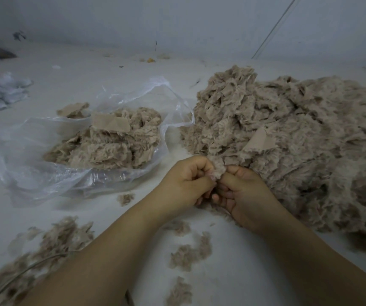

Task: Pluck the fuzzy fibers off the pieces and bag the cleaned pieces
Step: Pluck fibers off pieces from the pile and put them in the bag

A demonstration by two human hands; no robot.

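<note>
Both forearms bare, reaching forward from the lower edge and converging near the middle. Left hand (pixel 186 180) curled into a loose fist, knuckles up, thumb side turned toward the right. Right hand (pixel 241 191) turned palm-inward, thumb on top, fingers (pixel 220 196) curled back beneath. Thumbs and forefingers of both hands met tip to tip, pinching a small fuzzy piece (pixel 217 171) between them. Wrists held apart, right wrist bent slightly inward.

No readable text, labels or numbers anywhere
</note>
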